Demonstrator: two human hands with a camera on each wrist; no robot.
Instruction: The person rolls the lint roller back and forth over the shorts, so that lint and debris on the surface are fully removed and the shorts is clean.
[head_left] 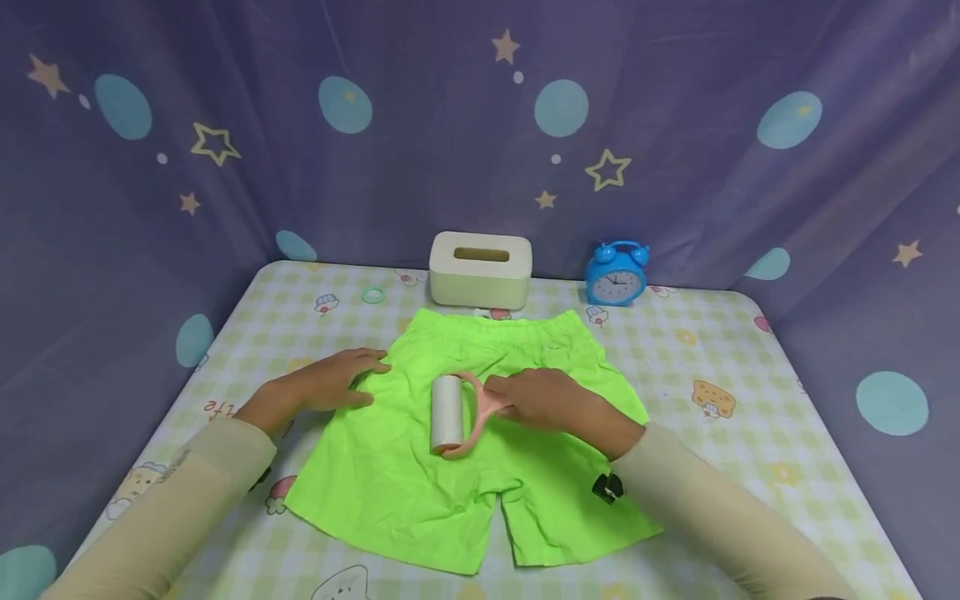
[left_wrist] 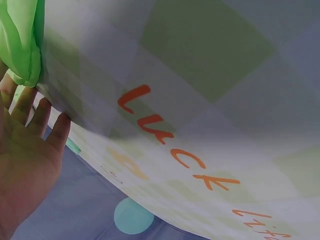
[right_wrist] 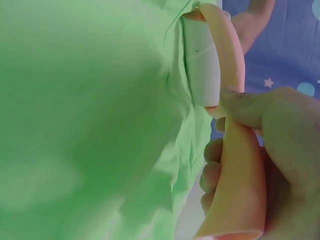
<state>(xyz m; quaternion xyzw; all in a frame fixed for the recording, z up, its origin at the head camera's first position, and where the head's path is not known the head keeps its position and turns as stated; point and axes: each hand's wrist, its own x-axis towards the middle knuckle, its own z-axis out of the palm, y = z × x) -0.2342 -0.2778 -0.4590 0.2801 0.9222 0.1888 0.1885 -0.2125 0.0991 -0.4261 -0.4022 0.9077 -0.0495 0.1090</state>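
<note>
Neon green shorts lie spread flat on the checked tablecloth, waistband toward the back. My right hand grips the pink handle of a lint roller; its white cylinder rests on the middle of the shorts. In the right wrist view, fingers curl round the handle of the lint roller and the thumb lies along it. At the shorts' left edge, my left hand rests with its fingers extended on the fabric. The left wrist view has this hand touching the green cloth.
A pale tissue box stands behind the waistband, with a blue alarm clock to its right. A small green ring lies at the back left. Purple curtains enclose the back and sides of the table. A black patch marks the right leg.
</note>
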